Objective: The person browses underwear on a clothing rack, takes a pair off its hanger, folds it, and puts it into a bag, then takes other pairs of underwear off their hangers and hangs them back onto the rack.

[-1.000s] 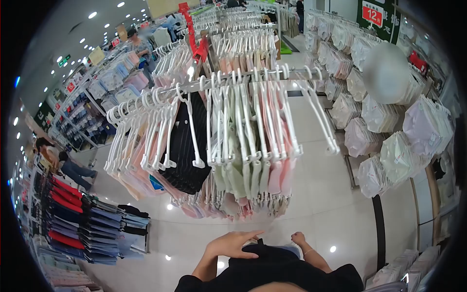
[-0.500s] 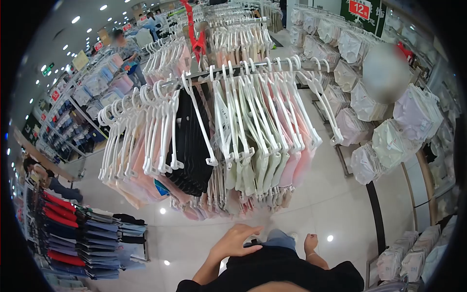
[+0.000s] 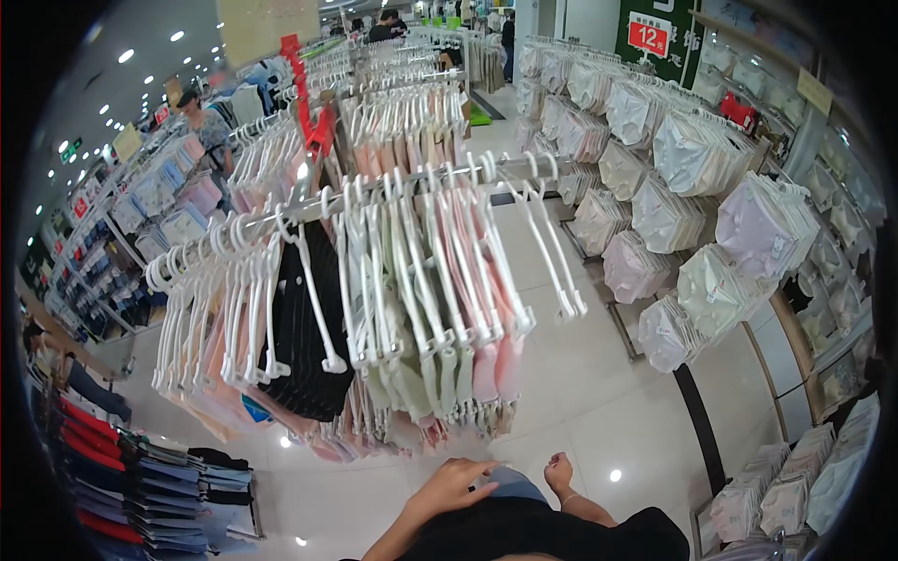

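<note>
My left hand [image 3: 456,484] is low in front of my body, its thumb and fingers apart with nothing seen between them. To its right, my right hand [image 3: 558,470] hangs with the fingers curled in, and what it holds, if anything, is too small to tell. Neither hand touches the clothes rack. Beyond them, a metal rail [image 3: 374,185] carries many white hangers with green garments [image 3: 416,379], pink garments [image 3: 503,365] and a black striped garment [image 3: 313,346]. Two bare white hangers [image 3: 552,243] hang near the rail's right end.
Wall hooks at the right hold packs of pale underwear [image 3: 687,150]. Folded red and blue clothes [image 3: 140,486] hang at the lower left. A person [image 3: 201,126] stands among racks at the upper left. More packs [image 3: 772,496] are at the lower right.
The view has shifted, so the rack now sits further left in view and more of the right wall shows. My hands stay low, with small changes in position.
</note>
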The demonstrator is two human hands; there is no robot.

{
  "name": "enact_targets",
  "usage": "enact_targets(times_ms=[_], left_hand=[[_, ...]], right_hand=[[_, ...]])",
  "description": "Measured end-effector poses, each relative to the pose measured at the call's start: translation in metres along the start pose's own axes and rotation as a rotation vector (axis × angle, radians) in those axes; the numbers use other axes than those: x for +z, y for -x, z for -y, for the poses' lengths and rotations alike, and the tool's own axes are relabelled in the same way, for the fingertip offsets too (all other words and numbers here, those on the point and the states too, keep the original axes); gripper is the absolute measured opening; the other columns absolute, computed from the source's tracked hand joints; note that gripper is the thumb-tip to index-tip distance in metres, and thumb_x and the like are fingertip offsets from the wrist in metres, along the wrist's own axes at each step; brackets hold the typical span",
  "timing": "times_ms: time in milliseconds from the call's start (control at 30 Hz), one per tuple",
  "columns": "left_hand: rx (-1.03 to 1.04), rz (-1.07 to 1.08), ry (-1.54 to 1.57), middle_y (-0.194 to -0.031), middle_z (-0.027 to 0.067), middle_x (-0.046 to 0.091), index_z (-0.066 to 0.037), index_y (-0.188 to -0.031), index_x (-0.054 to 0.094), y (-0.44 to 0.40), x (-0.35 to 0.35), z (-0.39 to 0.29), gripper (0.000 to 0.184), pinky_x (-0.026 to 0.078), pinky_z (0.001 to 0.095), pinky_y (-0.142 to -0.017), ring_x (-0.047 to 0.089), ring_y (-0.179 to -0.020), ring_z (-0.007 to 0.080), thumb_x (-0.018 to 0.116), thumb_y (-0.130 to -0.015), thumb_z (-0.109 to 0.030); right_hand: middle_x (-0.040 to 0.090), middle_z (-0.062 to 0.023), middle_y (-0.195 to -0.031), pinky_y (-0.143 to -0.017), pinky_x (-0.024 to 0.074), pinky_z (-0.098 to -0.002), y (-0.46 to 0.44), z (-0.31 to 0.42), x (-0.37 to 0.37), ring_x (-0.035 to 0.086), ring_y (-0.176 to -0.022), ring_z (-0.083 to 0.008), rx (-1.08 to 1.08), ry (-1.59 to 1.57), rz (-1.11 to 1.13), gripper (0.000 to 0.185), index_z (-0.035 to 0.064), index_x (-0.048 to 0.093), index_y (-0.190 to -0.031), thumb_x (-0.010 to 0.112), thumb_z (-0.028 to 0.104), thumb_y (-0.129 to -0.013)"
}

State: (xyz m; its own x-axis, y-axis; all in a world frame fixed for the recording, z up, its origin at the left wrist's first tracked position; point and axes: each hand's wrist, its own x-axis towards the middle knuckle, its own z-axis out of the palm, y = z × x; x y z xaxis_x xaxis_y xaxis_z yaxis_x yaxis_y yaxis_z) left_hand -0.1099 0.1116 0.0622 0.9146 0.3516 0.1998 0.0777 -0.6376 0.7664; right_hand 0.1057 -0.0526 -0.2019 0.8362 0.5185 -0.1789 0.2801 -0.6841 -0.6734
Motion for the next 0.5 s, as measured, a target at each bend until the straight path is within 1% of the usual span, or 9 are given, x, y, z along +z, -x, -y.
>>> enact_targets(times_ms=[133, 233, 333, 433, 467, 500], left_hand=[[0.011, 0.031, -0.014, -0.073, 0.0115, 0.056, -0.005, -0.094, 0.050, -0.026, 0.010, -0.003, 0.031, 0.040, 0.0342, -0.064, 0.053, -0.069, 0.0276, 0.052, -0.071, -0.025], [0.026, 0.059, -0.030, -0.073, 0.0124, 0.056, -0.004, -0.095, 0.050, -0.045, 0.018, -0.003, 0.031, 0.040, 0.0347, -0.063, 0.053, -0.069, 0.0282, 0.051, -0.072, -0.026], [0.041, 0.087, 0.003, -0.074, 0.0129, 0.056, -0.004, -0.095, 0.050, -0.065, 0.027, -0.006, 0.031, 0.041, 0.0349, -0.063, 0.053, -0.068, 0.0285, 0.050, -0.073, -0.026], [0.043, 0.150, 0.011, -0.074, 0.0125, 0.056, -0.004, -0.095, 0.050, -0.080, 0.043, -0.003, 0.031, 0.041, 0.0339, -0.061, 0.053, -0.067, 0.0276, 0.051, -0.072, -0.025], [0.040, 0.179, 0.017, -0.075, 0.0119, 0.056, -0.003, -0.095, 0.050, -0.085, 0.048, -0.003, 0.031, 0.041, 0.0332, -0.060, 0.053, -0.066, 0.0269, 0.052, -0.072, -0.023], [0.037, 0.206, 0.024, -0.075, 0.0113, 0.056, -0.003, -0.095, 0.050, -0.090, 0.053, -0.003, 0.030, 0.041, 0.0325, -0.059, 0.053, -0.066, 0.0263, 0.053, -0.071, -0.022]], right_hand=[[0.054, -0.0120, -0.065, -0.059, 0.0407, -0.0372, -0.016, -0.008, -0.012, 0.052, -0.064, -0.0296, 0.036, 0.001, 0.017, 0.024, 0.0056, 0.042, -0.081, 0.046, 0.006, -0.057], [0.053, -0.0137, -0.064, -0.058, 0.0400, -0.0392, -0.024, -0.010, -0.025, 0.052, -0.063, -0.0310, 0.065, 0.060, -0.068, 0.024, 0.0057, 0.040, -0.082, 0.046, 0.005, -0.059], [0.053, -0.0151, -0.064, -0.057, 0.0395, -0.0407, -0.031, -0.025, -0.036, 0.052, -0.062, -0.0322, 0.158, 0.200, -0.143, 0.018, 0.0054, 0.041, -0.079, 0.045, 0.005, -0.062], [0.052, -0.0159, -0.064, -0.057, 0.0395, -0.0408, -0.039, -0.053, -0.039, 0.051, -0.062, -0.0333, 0.254, 0.194, -0.205, 0.014, 0.0053, 0.041, -0.076, 0.044, 0.004, -0.063], [0.052, -0.0162, -0.063, -0.056, 0.0397, -0.0413, -0.040, -0.060, -0.041, 0.051, -0.062, -0.0337, 0.262, 0.146, -0.231, 0.006, 0.0037, 0.044, -0.070, 0.045, 0.006, -0.064], [0.053, -0.0166, -0.064, -0.055, 0.0399, -0.0412, -0.042, -0.063, -0.044, 0.051, -0.062, -0.0338, 0.279, 0.176, -0.207, 0.005, 0.0033, 0.046, -0.068, 0.045, 0.006, -0.065]])
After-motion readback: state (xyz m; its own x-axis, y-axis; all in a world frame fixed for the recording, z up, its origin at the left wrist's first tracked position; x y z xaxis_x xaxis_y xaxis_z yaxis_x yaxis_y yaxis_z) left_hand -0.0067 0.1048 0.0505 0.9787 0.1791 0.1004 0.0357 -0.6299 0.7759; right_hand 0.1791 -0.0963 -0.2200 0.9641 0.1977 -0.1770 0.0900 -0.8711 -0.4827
